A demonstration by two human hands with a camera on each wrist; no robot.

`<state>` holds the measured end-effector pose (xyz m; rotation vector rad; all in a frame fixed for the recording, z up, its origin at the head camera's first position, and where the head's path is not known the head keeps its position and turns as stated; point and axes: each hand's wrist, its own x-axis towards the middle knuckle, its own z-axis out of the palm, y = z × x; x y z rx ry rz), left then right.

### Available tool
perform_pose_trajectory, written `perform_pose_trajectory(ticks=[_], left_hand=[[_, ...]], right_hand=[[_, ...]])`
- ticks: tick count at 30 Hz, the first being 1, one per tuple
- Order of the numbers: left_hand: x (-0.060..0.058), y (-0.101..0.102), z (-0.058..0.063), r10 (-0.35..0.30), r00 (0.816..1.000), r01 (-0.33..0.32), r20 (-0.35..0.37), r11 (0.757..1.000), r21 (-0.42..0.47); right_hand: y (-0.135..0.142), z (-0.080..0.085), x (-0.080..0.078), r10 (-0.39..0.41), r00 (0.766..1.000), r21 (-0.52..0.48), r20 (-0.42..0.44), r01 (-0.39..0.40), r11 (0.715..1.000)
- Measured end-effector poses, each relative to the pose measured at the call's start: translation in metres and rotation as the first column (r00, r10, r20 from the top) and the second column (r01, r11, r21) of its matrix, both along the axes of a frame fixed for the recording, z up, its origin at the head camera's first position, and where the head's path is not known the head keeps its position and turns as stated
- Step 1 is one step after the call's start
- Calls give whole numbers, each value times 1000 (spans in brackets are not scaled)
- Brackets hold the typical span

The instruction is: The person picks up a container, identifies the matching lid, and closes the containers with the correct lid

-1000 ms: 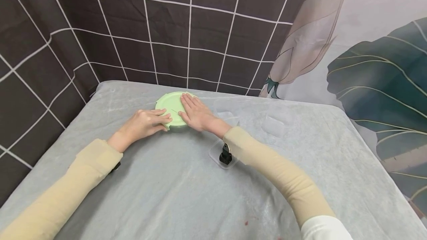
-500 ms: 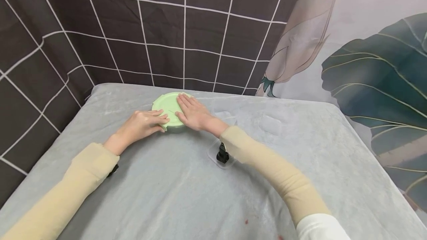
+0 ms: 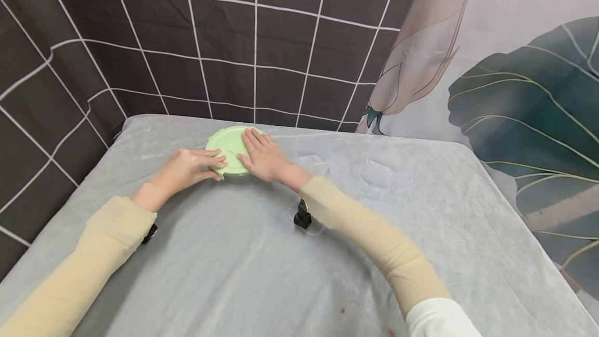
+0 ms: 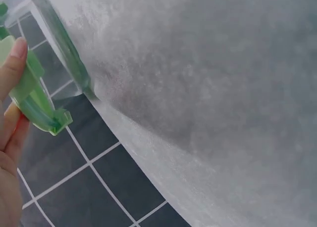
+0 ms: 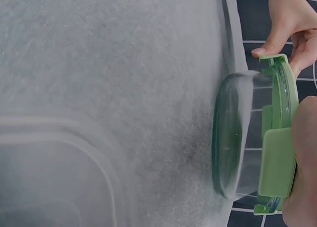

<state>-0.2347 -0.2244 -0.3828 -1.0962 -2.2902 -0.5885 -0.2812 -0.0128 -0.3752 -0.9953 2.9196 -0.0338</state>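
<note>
This is an indoor corner dressed in fabric, homely in look, though whether a home or a studio cannot be told. Dark cloth with a white grid (image 3: 224, 33) hangs along the far and left sides, creased; a leaf-printed hanging (image 3: 529, 87) fills the right. Soft grey cloth (image 3: 220, 274) covers the broad surface.

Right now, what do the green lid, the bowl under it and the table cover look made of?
Green lid: probably satin plastic, given its molded clip flaps.
Bowl: glossy, clear glass or hard plastic; see-through sides catch highlights.
Table cover: likely velvety fabric, from its brushed nap and soft wrinkles.
</note>
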Motion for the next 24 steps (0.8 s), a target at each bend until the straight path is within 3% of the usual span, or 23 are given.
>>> perform_pose_trajectory(ticks=[6, 15, 19, 24], left_hand=[[0, 0, 2, 26, 999, -26, 46, 1000, 1], [7, 4, 15, 141, 983, -131, 114, 987, -89], [12, 8, 18, 204, 967, -183, 152, 973, -140], [17, 15, 20, 250, 958, -229, 142, 963, -145]], right_hand=[[-3, -2, 1, -19, 999, 39, -32, 20, 999], [-3, 3, -2, -23, 998, -105, -60, 16, 994], [0, 6, -1, -8, 998, -116, -56, 2, 993], [4, 11, 7, -9, 996, -127, -85, -2, 992]])
